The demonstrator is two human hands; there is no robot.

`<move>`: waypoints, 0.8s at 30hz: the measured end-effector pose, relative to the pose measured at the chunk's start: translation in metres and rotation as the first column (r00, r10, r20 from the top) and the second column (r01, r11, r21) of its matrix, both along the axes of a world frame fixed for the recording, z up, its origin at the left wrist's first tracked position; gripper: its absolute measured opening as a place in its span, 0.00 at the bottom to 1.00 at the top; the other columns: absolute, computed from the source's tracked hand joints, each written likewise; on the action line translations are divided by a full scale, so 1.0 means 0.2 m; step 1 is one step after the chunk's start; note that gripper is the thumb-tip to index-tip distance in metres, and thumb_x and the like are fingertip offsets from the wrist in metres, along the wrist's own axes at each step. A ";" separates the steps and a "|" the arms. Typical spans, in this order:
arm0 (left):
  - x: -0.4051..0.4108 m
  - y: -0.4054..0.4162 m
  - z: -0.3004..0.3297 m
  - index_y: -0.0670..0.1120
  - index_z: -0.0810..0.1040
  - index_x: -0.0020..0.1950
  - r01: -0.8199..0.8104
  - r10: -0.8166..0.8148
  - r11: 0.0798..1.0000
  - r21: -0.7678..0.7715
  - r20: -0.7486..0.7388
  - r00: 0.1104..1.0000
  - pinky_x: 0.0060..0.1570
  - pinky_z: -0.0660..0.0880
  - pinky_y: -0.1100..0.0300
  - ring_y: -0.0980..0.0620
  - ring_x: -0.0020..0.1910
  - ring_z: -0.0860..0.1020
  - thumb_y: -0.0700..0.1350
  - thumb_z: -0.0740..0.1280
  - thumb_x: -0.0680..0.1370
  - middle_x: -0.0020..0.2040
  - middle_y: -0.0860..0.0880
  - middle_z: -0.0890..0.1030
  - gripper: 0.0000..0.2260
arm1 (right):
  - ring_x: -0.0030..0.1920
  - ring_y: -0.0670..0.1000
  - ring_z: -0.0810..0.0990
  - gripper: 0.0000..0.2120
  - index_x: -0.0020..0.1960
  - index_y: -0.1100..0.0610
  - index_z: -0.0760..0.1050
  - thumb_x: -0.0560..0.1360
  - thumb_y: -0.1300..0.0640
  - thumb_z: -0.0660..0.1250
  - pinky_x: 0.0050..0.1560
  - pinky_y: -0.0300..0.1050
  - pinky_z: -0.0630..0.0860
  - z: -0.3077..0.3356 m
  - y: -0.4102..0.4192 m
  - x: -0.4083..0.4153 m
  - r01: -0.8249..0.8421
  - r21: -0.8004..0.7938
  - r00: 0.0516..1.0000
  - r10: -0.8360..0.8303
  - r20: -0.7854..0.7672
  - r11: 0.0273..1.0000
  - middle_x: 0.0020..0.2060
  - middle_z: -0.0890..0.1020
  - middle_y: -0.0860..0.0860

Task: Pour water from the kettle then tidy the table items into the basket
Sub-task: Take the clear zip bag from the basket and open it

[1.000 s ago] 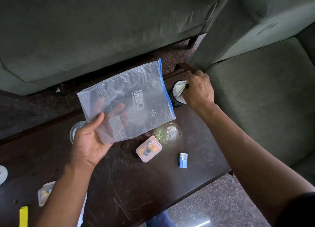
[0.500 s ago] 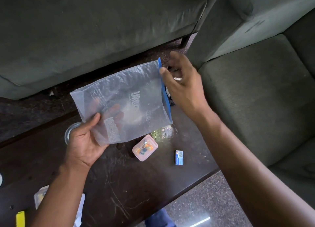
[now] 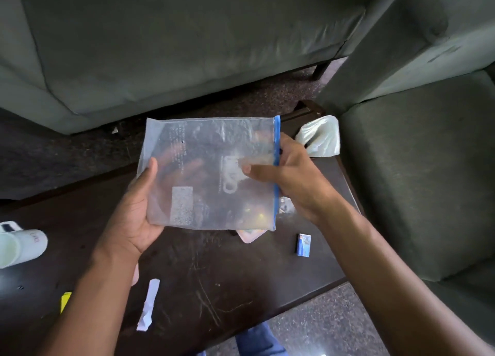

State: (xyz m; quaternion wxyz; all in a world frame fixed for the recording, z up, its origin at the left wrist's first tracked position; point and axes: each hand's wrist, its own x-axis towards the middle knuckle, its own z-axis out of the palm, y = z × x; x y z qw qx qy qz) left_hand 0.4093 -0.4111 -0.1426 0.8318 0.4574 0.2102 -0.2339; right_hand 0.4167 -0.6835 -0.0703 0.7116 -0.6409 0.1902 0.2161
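Note:
A clear zip bag (image 3: 214,152) with a blue seal strip hangs above the dark wooden table (image 3: 214,288), held by both hands. My left hand (image 3: 139,208) grips its lower left edge, fingers behind the plastic. My right hand (image 3: 292,176) pinches the blue seal edge on the right, thumb on the front. A small blue box (image 3: 303,245) lies on the table below my right wrist. A pink lidded box (image 3: 250,235) peeks out under the bag. No kettle or basket is in view.
A crumpled white cloth (image 3: 320,139) sits at the table's far right corner. A white cup (image 3: 18,247) lies at the left edge. A white paper strip (image 3: 148,303) and a yellow item (image 3: 65,300) lie near the front. Grey sofas (image 3: 187,47) surround the table.
My right hand left the white cloth at the table corner, came over to the bag and took hold of its blue seal edge. The bag now hangs flatter, held by both hands.

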 end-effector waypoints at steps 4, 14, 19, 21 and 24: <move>-0.06 0.20 0.04 0.52 0.78 0.80 -0.036 0.037 0.996 0.076 -0.014 0.999 0.59 0.85 0.45 0.43 0.74 0.81 0.59 0.52 0.91 0.77 0.42 0.80 0.24 | 0.55 0.64 0.88 0.21 0.64 0.60 0.78 0.75 0.75 0.73 0.55 0.63 0.86 -0.03 0.15 0.01 -0.129 -0.129 0.990 0.135 0.040 0.983 0.55 0.87 0.64; -0.37 0.86 0.13 0.52 0.73 0.84 -0.241 0.241 0.968 0.064 0.017 0.970 0.65 0.83 0.44 0.41 0.78 0.78 0.57 0.53 0.91 0.81 0.41 0.76 0.23 | 0.39 0.55 0.90 0.13 0.57 0.61 0.84 0.77 0.73 0.70 0.37 0.44 0.86 -0.05 0.83 0.07 -0.288 0.080 0.957 0.290 -0.010 0.954 0.50 0.90 0.57; -0.53 1.22 0.25 0.44 0.64 0.88 -0.349 0.358 0.933 -0.088 0.107 0.928 0.76 0.74 0.39 0.37 0.83 0.70 0.57 0.52 0.90 0.85 0.39 0.69 0.28 | 0.44 0.56 0.91 0.16 0.58 0.59 0.85 0.73 0.71 0.73 0.39 0.43 0.86 -0.03 1.25 0.07 -0.354 0.227 0.929 0.370 -0.031 0.907 0.53 0.90 0.59; -0.59 1.35 0.30 0.41 0.60 0.88 -0.394 0.412 0.908 -0.141 0.139 0.900 0.84 0.63 0.35 0.36 0.85 0.66 0.59 0.50 0.90 0.86 0.37 0.63 0.31 | 0.46 0.56 0.91 0.17 0.55 0.59 0.87 0.68 0.69 0.74 0.41 0.44 0.87 -0.03 1.42 0.06 -0.348 0.301 0.924 0.379 -0.050 0.888 0.53 0.89 0.60; -0.71 1.55 0.36 0.41 0.60 0.88 -0.507 0.530 0.845 -0.171 0.135 0.837 0.86 0.57 0.34 0.37 0.87 0.62 0.62 0.46 0.90 0.87 0.37 0.62 0.34 | 0.45 0.54 0.91 0.17 0.53 0.60 0.87 0.67 0.71 0.72 0.41 0.41 0.86 -0.02 1.69 0.02 -0.343 0.379 0.917 0.394 -0.064 0.860 0.50 0.90 0.60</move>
